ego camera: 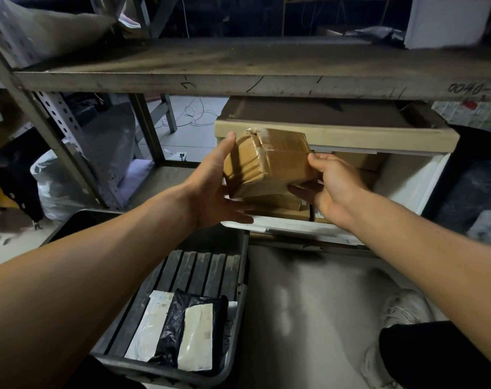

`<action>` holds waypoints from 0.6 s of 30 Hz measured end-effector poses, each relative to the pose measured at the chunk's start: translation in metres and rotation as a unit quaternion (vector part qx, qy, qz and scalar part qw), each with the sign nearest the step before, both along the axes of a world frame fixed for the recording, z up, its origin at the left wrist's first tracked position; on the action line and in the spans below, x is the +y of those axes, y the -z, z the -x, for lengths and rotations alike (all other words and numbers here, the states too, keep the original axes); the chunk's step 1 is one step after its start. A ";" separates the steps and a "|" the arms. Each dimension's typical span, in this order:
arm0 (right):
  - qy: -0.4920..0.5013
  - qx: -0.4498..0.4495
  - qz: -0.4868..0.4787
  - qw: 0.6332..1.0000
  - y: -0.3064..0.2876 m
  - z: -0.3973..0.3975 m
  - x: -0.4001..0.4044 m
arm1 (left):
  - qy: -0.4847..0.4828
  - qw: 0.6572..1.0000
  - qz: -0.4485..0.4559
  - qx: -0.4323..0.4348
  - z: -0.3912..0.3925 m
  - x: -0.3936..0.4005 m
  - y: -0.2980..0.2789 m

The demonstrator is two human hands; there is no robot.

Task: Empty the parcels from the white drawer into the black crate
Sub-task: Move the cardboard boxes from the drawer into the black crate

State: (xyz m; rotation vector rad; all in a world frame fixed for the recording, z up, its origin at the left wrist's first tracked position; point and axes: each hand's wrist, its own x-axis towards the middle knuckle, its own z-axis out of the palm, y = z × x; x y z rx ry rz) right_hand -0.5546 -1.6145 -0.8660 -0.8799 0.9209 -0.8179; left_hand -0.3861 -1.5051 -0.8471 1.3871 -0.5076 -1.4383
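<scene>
A taped brown cardboard parcel (266, 161), held tilted in the air above the front edge of the white drawer (292, 227), between your two hands. Your left hand (213, 192) cups its near-left end, thumb raised along the side and fingers spread beneath; your right hand (327, 186) pinches the far-right edge, thumb on top and fingers under, so this grip is closed on the box while the left serves as an open cradle. More brown boxes (275, 204) remain inside the drawer, directly below the lifted one. The black crate (240, 279) stands lower and to the left, already holding a white mailer (148, 327) and a black poly bag (179, 329). Judged by its crisp corners and glossy tape, the parcel should behave as a stiff, fairly light body whose taped faces may slip; support it from beneath and hold it by opposite ends rather than by the smooth top. The soft bags will yield under it.
</scene>
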 end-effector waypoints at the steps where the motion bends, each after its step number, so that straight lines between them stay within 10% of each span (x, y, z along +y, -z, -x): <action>1: -0.002 0.006 0.004 1.000 0.001 -0.001 0.001 | 0.009 1.000 0.004 0.011 0.001 0.001 -0.001; 7: -0.019 0.158 0.053 0.986 0.007 -0.002 0.000 | 0.022 0.999 0.045 0.001 0.012 0.006 -0.008; 18: -0.121 0.134 0.032 0.983 0.006 -0.008 0.006 | 0.065 0.992 0.027 -0.108 0.025 0.007 0.001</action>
